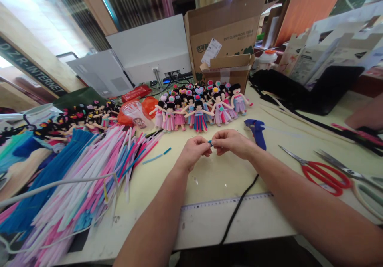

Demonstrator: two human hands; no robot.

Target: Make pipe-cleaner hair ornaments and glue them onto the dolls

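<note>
Head view: both hands meet above the middle of the desk (215,179), just in front of a crowd of small dolls (197,107). Left hand (194,152) and right hand (231,142) each pinch one end of a tiny blue piece (210,143), likely a short bit of pipe cleaner; both grips are clenched on it at the fingertips, and most of it is hidden between them.

Surroundings: a blue glue gun (256,131) lies just beside the right hand, with its black cord (239,207) running toward the near edge across a ruler (227,219). Red scissors (323,171) lie to the right, well apart. A heap of pink, white and blue pipe cleaners (89,171) fills the left side.

Risks, as judged:
- The piece is very small, so a slip of either pinch could drop it onto the cluttered desk, where it would be hard to find.
- The glue gun nozzle sits close to the right wrist; if hot, a sideways move could cause a burn.
- The cord lies under the right forearm, and a snag could drag the gun into the dolls.
</note>
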